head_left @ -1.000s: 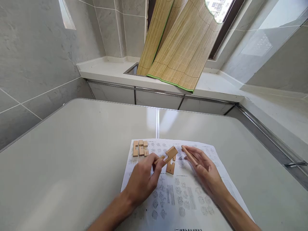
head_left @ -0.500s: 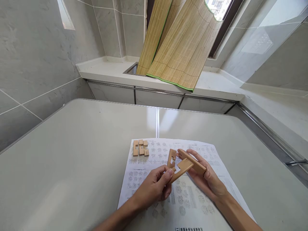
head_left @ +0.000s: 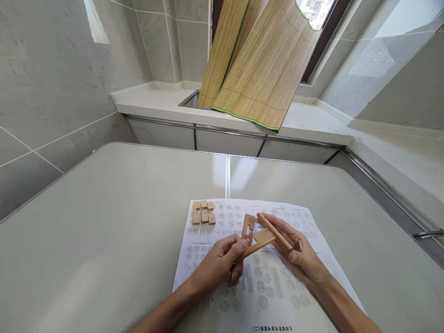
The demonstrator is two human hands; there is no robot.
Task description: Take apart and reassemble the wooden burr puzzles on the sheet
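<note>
Lower centre of frame: left hand [head_left: 222, 260] pinches a notched wooden piece [head_left: 265, 237] between thumb and fingers. Right hand [head_left: 307, 254] grips a second piece [head_left: 277, 234], tilted; the two overlap in view, contact unclear. Third piece [head_left: 246, 225] just behind. Small blocks [head_left: 204, 216] sit together on the printed sheet [head_left: 215, 236], left of centre.

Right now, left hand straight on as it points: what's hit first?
Probably the wooden bar in the right hand: the notched piece in the left hand overlaps it in view; contact is unclear.
</note>
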